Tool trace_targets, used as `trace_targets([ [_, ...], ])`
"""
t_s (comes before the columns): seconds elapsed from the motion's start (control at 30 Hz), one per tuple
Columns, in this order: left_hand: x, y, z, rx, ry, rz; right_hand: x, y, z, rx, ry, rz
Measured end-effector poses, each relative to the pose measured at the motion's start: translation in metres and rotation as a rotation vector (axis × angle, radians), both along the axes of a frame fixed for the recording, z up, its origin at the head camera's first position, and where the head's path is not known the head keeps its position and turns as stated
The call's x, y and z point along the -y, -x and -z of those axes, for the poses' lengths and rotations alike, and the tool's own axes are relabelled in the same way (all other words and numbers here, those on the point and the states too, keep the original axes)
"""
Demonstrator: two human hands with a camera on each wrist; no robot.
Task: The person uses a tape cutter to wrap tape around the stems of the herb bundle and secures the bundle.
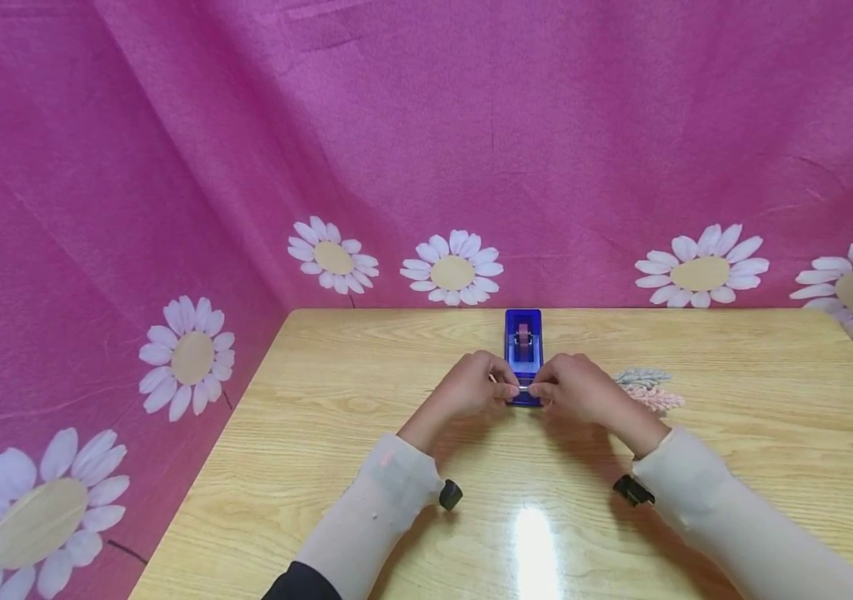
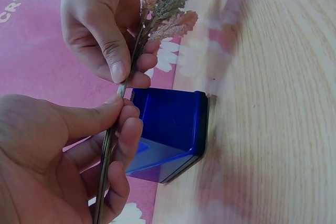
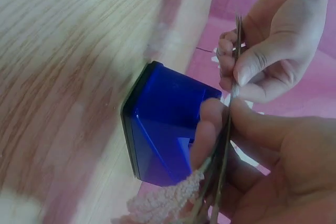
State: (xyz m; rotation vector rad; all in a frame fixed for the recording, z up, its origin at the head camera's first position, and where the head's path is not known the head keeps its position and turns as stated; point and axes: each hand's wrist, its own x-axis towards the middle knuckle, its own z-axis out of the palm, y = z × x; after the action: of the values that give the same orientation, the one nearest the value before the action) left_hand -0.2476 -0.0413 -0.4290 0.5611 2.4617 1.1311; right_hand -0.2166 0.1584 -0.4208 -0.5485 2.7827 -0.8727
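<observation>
"What's the fixed thing on the table?"

"A dark blue, glossy plastic tape dispenser (image 1: 524, 354) with a pinkish roll (image 1: 523, 335) in it. It stands on a pale wood-grain tabletop (image 1: 269, 500)."

"And the hands?"

"Both are at the dispenser's near end. The left hand (image 1: 475, 387) comes in from its left, thumb and forefinger pinched together on a bunch of thin, dark brown stems (image 2: 106, 145), the other fingers curled beneath."

"The right hand (image 1: 576, 387)?"

"From the dispenser's right, just beside the left fingertips, pinching the same stems, fingers bent round them. A small, whitish, shiny strip (image 2: 122, 89) shows on the stems between the two pinches."

"Do they touch the dispenser?"

"I can't tell."

"Where are the blooms?"

"The bumpy pink and grey-green flower heads (image 1: 647, 392) stick out past the right hand, to the dispenser's right."

"Beyond it?"

"A magenta cloth (image 1: 546, 150) printed with white daisies (image 1: 452, 271) hangs behind the dispenser."
</observation>
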Motion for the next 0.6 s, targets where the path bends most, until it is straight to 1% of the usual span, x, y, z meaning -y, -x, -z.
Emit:
trace_targets([
  [0.07, 0.0, 0.0, 0.0, 0.007, -0.017, -0.002, 0.0, -0.002, 0.0, -0.029, -0.001, 0.016],
  [0.2, -0.001, 0.001, 0.0, -0.001, -0.029, 0.008, 0.002, -0.005, 0.001, -0.055, -0.008, 0.064],
  [0.4, -0.002, 0.002, 0.0, -0.04, 0.045, 0.051, 0.005, -0.01, 0.002, -0.07, -0.02, 0.122],
  [0.5, -0.003, 0.003, 0.0, -0.048, 0.088, 0.066, 0.006, -0.012, 0.003, -0.079, -0.028, 0.134],
  [0.6, -0.005, 0.004, 0.001, -0.063, 0.11, 0.068, 0.005, -0.011, 0.002, -0.076, -0.027, 0.127],
])
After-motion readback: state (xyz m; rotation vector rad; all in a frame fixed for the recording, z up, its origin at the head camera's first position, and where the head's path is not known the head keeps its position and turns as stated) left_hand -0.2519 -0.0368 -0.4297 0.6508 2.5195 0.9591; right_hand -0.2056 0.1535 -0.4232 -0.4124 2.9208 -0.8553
